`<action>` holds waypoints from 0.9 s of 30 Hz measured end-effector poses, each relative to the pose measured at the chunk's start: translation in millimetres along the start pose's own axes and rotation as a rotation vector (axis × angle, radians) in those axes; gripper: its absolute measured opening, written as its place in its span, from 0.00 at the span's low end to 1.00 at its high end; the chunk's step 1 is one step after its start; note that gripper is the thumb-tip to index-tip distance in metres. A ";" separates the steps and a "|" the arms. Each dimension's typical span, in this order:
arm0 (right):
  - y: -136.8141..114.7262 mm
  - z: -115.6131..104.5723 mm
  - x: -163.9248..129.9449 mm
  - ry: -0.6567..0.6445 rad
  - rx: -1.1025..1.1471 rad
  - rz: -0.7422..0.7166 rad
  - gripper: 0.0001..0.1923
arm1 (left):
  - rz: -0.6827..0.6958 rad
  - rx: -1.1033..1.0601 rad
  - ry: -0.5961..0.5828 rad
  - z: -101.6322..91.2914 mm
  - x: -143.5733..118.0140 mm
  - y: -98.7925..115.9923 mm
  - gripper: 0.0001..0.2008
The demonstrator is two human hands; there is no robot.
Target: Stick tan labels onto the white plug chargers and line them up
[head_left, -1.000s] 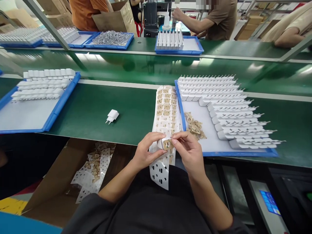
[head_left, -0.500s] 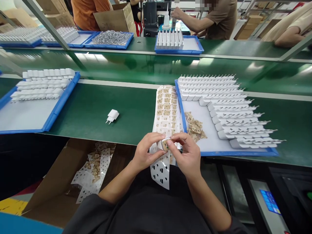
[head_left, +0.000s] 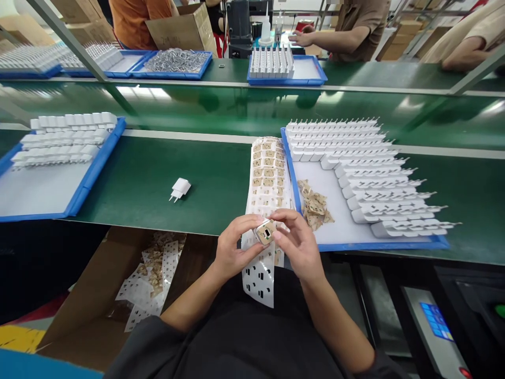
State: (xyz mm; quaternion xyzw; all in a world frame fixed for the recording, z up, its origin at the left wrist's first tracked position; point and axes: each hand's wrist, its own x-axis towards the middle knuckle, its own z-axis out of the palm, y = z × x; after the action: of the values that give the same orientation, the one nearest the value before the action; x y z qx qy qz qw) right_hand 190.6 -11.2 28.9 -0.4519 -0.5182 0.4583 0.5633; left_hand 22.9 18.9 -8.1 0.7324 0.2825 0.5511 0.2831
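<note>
- Head view: your left hand (head_left: 232,247) and right hand (head_left: 298,245) both pinch one small white charger (head_left: 265,231) betw. fingertips, just past the near edge of the green bench (head_left: 158,173), above your lap.
- Charger's tan-labelled face points up; right thumb lies on it.
- Label sheet (head_left: 268,184) runs from bench centre over the near edge and hangs down under your hands.
- Blue tray (head_left: 374,245) sits at the near-right part of the bench, touching the sheet's right side; rows of white chargers fill its far and right sides, w/ a heap of peeled labels (head_left: 313,202) near its left wall.
- Loose charger (head_left: 179,188) lies alone mid-bench, left of the sheet.
- Second blue tray (head_left: 84,184) at bench's left end.
</note>
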 end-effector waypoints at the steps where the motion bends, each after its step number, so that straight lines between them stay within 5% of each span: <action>1: 0.9 1.7 -1.4 -0.031 0.046 0.017 0.12 | -0.002 -0.006 0.008 1.0 0.5 0.1 0.25; 18: 4.7 20.0 0.3 0.141 0.169 -0.022 0.02 | 0.221 0.142 0.058 9.5 4.3 -0.3 0.23; 22: 7.2 12.2 1.1 0.060 0.231 -0.023 0.06 | 0.178 0.075 0.048 7.1 2.1 -3.1 0.24; 27: -2.0 0.1 6.4 -0.011 -0.079 -0.119 0.08 | 0.091 -0.030 0.010 3.8 -0.6 -3.7 0.25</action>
State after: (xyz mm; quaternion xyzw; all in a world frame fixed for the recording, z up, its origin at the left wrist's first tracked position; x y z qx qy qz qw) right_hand 190.9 -5.2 32.0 -0.4398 -0.5648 0.4056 0.5684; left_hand 26.1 20.6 -12.0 0.7374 0.2420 0.5711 0.2673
